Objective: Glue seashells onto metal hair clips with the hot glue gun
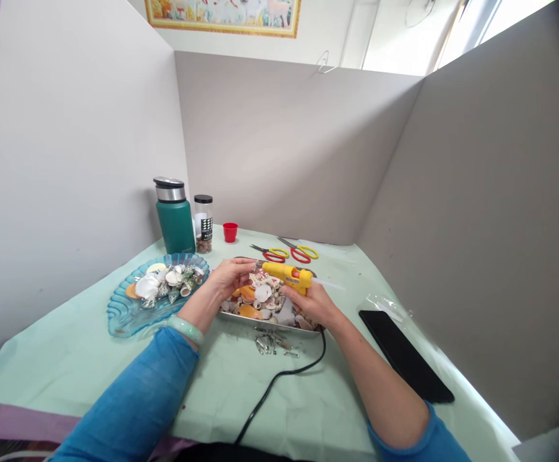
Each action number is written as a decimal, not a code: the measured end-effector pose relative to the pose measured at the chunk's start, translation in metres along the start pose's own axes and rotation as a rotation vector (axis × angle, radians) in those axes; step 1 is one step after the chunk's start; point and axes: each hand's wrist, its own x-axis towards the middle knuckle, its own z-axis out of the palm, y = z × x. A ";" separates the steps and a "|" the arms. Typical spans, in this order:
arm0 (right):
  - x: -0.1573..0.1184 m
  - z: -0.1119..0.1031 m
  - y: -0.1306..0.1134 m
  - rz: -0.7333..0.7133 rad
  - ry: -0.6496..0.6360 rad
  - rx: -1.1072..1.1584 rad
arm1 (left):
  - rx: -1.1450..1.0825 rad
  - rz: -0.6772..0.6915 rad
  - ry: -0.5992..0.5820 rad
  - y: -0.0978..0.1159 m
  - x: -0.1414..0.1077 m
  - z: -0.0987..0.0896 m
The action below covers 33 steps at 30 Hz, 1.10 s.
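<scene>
My right hand (315, 301) is wrapped round a yellow glue gun (286, 274), whose nozzle points left and whose clear glue stick juts out at the back. Just left of the nozzle, my left hand (231, 277) has its fingertips pressed together; what they pinch is too small to name. Both hands are above a metal tray (264, 323) filled with orange, white and pinkish shells (262, 293). A black cord (279, 375) runs from the gun toward the front edge. Small metal clips (269, 341) lie in front of the tray.
At left, a blue glass dish (125, 321) holds more shells. Behind it stand a green bottle (176, 224) and a jar (203, 224). A red cup (230, 232) and two pairs of scissors (301, 251) lie farther back. A black flat object (407, 356) is at right.
</scene>
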 end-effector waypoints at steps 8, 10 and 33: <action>0.000 0.000 -0.001 0.000 0.036 -0.032 | 0.010 0.002 -0.009 -0.001 0.001 -0.001; 0.000 0.000 -0.001 0.001 0.029 -0.021 | 0.013 0.006 -0.008 -0.002 0.001 0.000; -0.001 0.000 -0.007 -0.045 0.057 -0.057 | -0.019 -0.001 -0.023 0.001 -0.003 0.003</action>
